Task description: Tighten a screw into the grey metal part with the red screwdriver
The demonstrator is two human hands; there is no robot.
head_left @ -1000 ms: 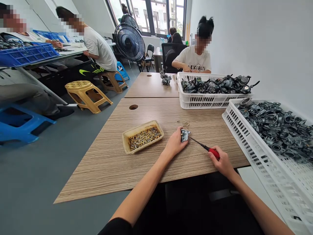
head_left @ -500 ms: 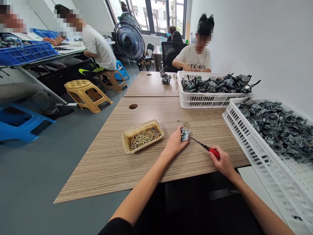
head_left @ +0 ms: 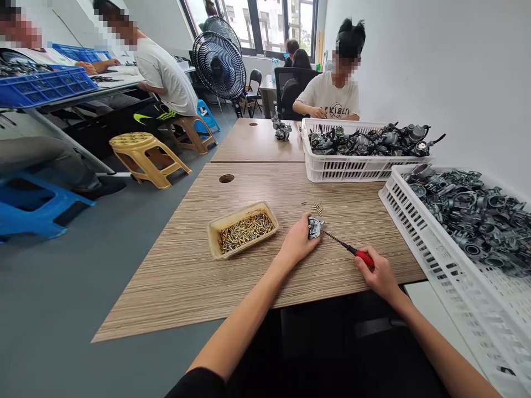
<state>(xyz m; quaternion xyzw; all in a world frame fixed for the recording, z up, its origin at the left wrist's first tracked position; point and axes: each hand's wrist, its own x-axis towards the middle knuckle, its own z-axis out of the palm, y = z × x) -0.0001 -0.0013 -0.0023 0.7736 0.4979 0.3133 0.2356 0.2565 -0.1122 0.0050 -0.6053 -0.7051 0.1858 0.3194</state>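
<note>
My left hand (head_left: 297,243) is closed round a small grey metal part (head_left: 315,227) that rests on the wooden table (head_left: 265,276). My right hand (head_left: 375,273) grips the red handle of a screwdriver (head_left: 352,251), whose thin black shaft reaches left to the metal part. A tan tray (head_left: 243,228) full of brass screws lies left of my left hand. A few loose screws (head_left: 316,206) lie just beyond the part.
Two white crates hold grey metal castings: one (head_left: 357,160) at the back, one (head_left: 452,260) along the right edge. A person sits behind the far crate; others work at a table at left. A fan (head_left: 219,65), yellow stool (head_left: 143,157) and blue stools stand on the floor.
My hands, the screwdriver and the part hold their places; only the view has tilted slightly.
</note>
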